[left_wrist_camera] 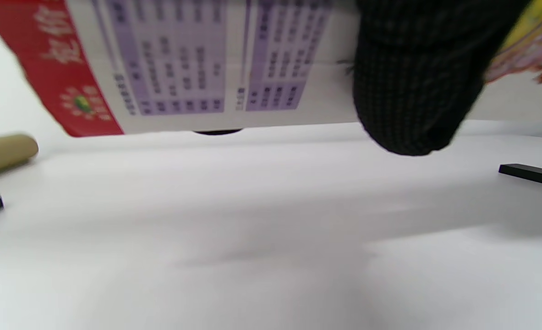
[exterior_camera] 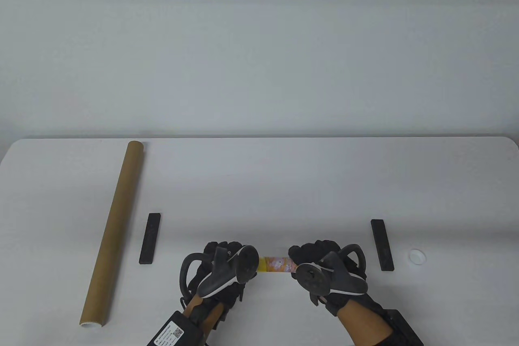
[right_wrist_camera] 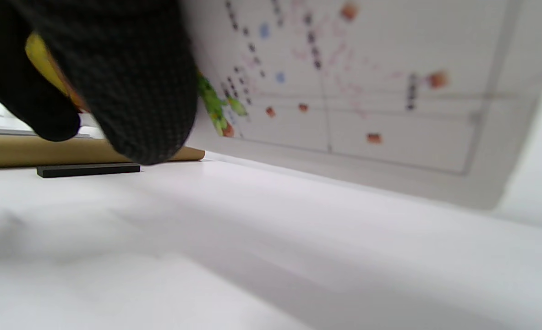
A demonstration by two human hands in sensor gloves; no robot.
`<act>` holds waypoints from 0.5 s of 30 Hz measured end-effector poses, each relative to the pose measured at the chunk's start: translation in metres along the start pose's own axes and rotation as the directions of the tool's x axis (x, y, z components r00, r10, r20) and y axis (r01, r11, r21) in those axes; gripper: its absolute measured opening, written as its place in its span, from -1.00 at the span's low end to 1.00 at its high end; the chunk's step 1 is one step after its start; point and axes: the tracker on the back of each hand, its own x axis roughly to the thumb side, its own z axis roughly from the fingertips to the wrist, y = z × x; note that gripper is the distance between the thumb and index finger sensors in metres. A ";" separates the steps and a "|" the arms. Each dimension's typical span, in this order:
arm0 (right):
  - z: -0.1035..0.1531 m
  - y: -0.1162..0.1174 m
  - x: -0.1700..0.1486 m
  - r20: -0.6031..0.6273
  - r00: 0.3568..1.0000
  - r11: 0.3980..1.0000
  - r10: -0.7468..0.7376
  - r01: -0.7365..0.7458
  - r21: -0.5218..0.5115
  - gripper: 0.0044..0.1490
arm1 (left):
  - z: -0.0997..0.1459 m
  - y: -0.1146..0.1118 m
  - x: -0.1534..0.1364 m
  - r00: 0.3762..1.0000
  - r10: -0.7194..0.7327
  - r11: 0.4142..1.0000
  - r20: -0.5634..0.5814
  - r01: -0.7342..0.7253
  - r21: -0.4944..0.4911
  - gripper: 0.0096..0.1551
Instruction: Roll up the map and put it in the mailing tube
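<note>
**Rolled map held between two hands**

Near the table's front edge, the left hand and right hand grip a rolled map. A mailing tube lies far left, beside a black bar; another bar and a white cap lie right.

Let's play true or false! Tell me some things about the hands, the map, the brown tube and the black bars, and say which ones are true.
1. Both hands hold the map. True: the left hand grips one end and the right hand the other.
2. The map is inside the tube. False: the tube lies apart on the table, left of the hands.
3. Two black bars lie on the table. True: one left of the hands, one right.
4. The white cap is on the tube. False: it lies by the right bar.
5. The tube stands upright. False: it lies flat.
</note>
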 end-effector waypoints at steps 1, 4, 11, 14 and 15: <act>0.000 0.000 -0.001 -0.005 1.000 1.000 -0.017 0.017 0.003 -0.28 | 0.001 0.001 0.001 1.000 -0.018 0.999 0.001 0.018 0.030 -0.39; -0.001 0.001 -0.005 -0.020 0.997 0.997 -0.077 0.077 0.013 -0.29 | 0.005 0.005 0.004 0.997 -0.073 0.990 0.008 0.072 0.124 -0.39; 0.001 0.001 -0.005 -0.011 0.997 0.997 -0.083 0.083 0.004 -0.26 | 0.003 0.007 0.003 0.998 -0.057 0.993 0.020 0.055 0.100 -0.49; 0.002 -0.001 -0.001 -0.005 1.000 1.000 -0.005 0.005 -0.027 -0.19 | 0.000 0.005 0.001 1.000 -0.020 0.999 0.009 0.020 0.027 -0.50; 0.002 -0.001 0.001 -0.003 1.000 0.999 0.015 -0.016 -0.040 -0.18 | -0.001 0.004 -0.001 1.000 0.003 1.000 0.001 -0.003 -0.005 -0.50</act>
